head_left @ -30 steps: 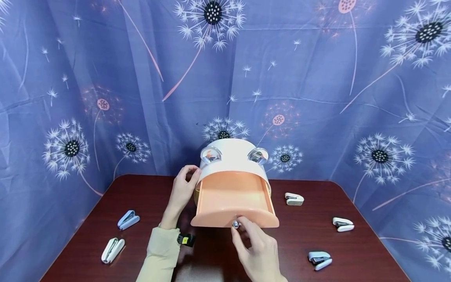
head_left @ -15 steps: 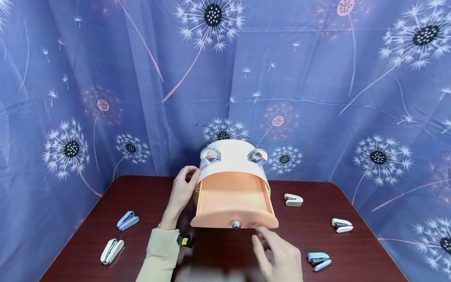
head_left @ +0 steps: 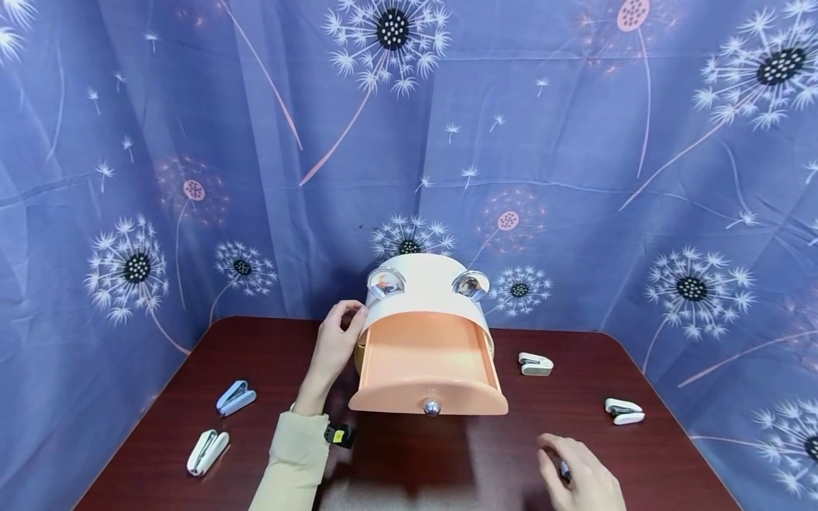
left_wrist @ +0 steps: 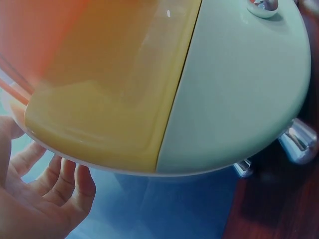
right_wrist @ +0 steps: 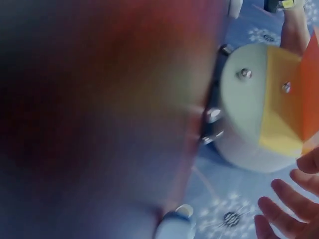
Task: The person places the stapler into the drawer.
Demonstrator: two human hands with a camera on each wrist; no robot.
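A white rounded drawer box [head_left: 422, 284] with two shiny eye-like knobs stands at the table's back. Its top peach drawer [head_left: 424, 355] is pulled out, with a silver ball knob [head_left: 432, 407] on the front. Below it, the left wrist view shows a yellow drawer [left_wrist: 109, 114] and a pale green drawer [left_wrist: 229, 99], both pushed in. My left hand [head_left: 335, 337] rests its fingertips against the box's left side. Over a pale blue stapler [head_left: 565, 470] at front right, my right hand [head_left: 586, 477] hovers with loosely bent fingers, covering most of it.
On the left of the dark red table [head_left: 268, 355] lie a blue stapler [head_left: 235, 398] and a white stapler [head_left: 207, 452]. To the right are a cream stapler [head_left: 535, 364] and another white stapler [head_left: 624, 411]. A blue dandelion-print curtain [head_left: 358, 142] hangs behind.
My right hand has let go of the peach drawer's knob and moved right, over the pale blue stapler. The left hand has stayed on the box, and the drawer remains pulled out.
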